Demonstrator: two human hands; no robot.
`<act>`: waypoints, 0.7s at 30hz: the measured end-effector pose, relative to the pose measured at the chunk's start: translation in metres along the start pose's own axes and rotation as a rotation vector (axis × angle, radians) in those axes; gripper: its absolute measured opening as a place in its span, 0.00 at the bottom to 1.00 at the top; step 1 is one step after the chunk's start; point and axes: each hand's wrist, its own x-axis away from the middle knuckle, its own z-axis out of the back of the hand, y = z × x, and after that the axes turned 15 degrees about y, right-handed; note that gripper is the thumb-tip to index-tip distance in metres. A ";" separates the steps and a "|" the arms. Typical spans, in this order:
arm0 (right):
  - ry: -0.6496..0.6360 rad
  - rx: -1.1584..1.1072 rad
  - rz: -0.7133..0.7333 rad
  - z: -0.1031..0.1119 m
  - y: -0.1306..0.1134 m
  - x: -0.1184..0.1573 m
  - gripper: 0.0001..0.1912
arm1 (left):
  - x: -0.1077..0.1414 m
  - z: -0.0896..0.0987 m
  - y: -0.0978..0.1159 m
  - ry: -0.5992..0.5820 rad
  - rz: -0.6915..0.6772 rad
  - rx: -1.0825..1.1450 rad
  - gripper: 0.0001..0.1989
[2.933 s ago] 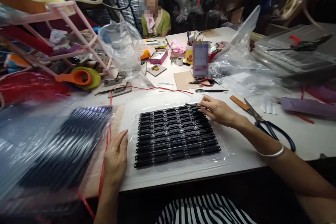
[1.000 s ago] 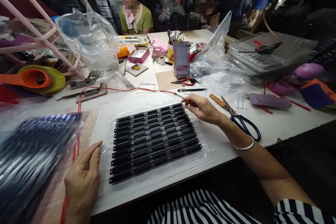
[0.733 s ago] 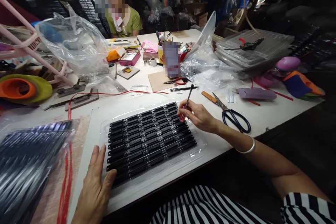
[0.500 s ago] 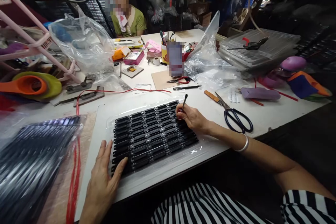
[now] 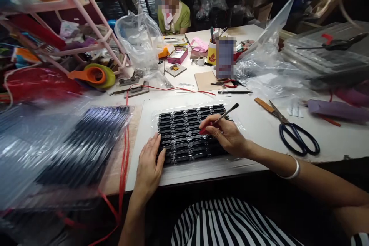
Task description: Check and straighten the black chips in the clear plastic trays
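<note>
Your white tabletop (image 5: pixel 253 123) is the brightest area, evenly lit, while the room behind it and the space below its front edge sink into near-black. Glare streaks the plastic-wrapped stack (image 5: pixel 83 146) at your left, and pale glints catch the clear tray (image 5: pixel 198 167). The black strips (image 5: pixel 178 138) lose detail in the shade beneath your right hand (image 5: pixel 226 134). Toward the sides you see stretching and smear: the red bag (image 5: pixel 43 84) and clear boxes (image 5: pixel 311 61) look soft, whereas your scissors (image 5: pixel 284 121) stay fairly crisp. Coarse pixelation masks the upright screen (image 5: pixel 226 57).
</note>
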 end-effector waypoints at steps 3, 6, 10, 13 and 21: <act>-0.130 0.005 0.036 -0.022 -0.005 -0.005 0.06 | 0.001 -0.006 -0.003 0.015 -0.011 -0.007 0.24; -0.132 -0.044 0.119 -0.042 -0.012 -0.017 0.05 | 0.003 -0.010 -0.005 0.033 -0.023 -0.001 0.24; -0.031 -0.077 0.194 -0.061 -0.011 -0.033 0.05 | 0.004 -0.012 -0.006 0.034 -0.047 -0.011 0.24; -0.205 0.087 0.212 -0.063 -0.017 -0.042 0.04 | 0.004 -0.014 -0.006 0.036 -0.060 -0.021 0.24; 0.206 0.082 0.065 -0.005 -0.083 -0.025 0.12 | 0.010 -0.001 -0.003 0.050 0.252 0.285 0.25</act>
